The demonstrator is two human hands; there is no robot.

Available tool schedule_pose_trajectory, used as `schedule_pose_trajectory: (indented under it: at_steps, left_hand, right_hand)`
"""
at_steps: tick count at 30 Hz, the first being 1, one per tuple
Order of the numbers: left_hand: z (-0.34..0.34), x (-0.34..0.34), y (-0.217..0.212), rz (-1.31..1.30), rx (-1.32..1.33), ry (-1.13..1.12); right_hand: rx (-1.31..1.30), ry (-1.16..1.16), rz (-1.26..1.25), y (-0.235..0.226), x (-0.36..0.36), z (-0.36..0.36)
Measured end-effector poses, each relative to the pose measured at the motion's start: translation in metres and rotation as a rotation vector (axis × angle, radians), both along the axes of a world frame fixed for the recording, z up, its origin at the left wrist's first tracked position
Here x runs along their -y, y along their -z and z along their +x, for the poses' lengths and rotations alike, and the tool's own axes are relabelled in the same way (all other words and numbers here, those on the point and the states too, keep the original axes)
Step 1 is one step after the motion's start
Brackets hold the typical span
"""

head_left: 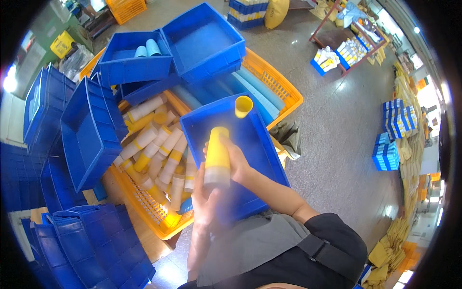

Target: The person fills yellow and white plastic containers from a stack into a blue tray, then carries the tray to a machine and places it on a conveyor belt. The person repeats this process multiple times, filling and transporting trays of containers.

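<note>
A tapered yellow tube (217,151) with a pale, blurred lower end is held upright between my hands, above a blue plastic bin (267,166). It looks like a cardboard yarn cone or a nested stack of them; which one I cannot tell. My right hand (235,159) wraps round its yellow part from the right, with fingertips showing at the far side. My left hand (204,202) grips near the pale lower end from the left, its thumb in front. A single yellow cone (243,107) stands in the bin's far corner.
Left of the bin, an orange crate (161,230) holds many white and yellow tubes (163,144). Blue bins (91,135) stack at the left. Behind, another orange crate (293,96) holds light-blue tubes (262,94); a blue bin (137,62) has light-blue cones. A red rack (337,43) stands far right.
</note>
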State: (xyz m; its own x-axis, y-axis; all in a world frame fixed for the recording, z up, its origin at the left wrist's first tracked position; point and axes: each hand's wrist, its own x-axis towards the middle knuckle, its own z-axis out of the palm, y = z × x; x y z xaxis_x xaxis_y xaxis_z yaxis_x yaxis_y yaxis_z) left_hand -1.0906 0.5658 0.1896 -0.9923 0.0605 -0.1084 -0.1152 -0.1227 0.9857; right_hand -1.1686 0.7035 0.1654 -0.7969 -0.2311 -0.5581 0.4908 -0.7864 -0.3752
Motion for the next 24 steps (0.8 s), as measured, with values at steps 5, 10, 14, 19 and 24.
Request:
schedule_pose_trajectory:
  at_steps: [5, 10, 14, 19, 24]
  left_hand:
    - [-0.029, 0.001, -0.002, -0.53, -0.231, -0.366]
    - [-0.053, 0.011, -0.005, -0.727, -0.412, -0.24]
    - [-0.063, 0.006, -0.002, -0.707, -0.422, -0.241]
    - [-0.07, -0.002, 0.011, -0.743, -0.473, -0.265]
    - [-0.056, -0.001, 0.001, -0.906, -0.535, -0.322]
  right_hand:
    - [-0.106, -0.102, -0.259, 0.016, -0.004, -0.014]
    - [-0.048, -0.07, -0.202, 0.071, -0.011, -0.069]
    - [-0.702, -0.035, 0.554, 0.078, -0.024, -0.072]
    - [-0.078, -0.044, -0.244, 0.069, -0.005, -0.032]
    - [-0.013, -0.034, -0.237, 0.097, -0.005, -0.067]
